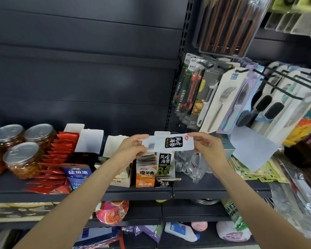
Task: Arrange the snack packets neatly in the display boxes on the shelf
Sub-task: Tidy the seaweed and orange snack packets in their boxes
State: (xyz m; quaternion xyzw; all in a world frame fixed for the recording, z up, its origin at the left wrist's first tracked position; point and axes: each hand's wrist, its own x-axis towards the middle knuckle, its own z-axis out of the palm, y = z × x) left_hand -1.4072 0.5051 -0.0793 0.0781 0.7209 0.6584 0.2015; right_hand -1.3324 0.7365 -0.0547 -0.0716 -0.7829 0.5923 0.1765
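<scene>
White snack packet (167,143), held sideways above the black display box (164,170) on the shelf (214,187), should probably be turned upright and slid in label-forward, with left hand (133,147) and right hand (207,143) each pinching an end, arms outstretched.

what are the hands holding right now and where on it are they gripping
A white snack packet, held flat above the display boxes: the left hand pinches its left end, the right hand its right end.
</scene>
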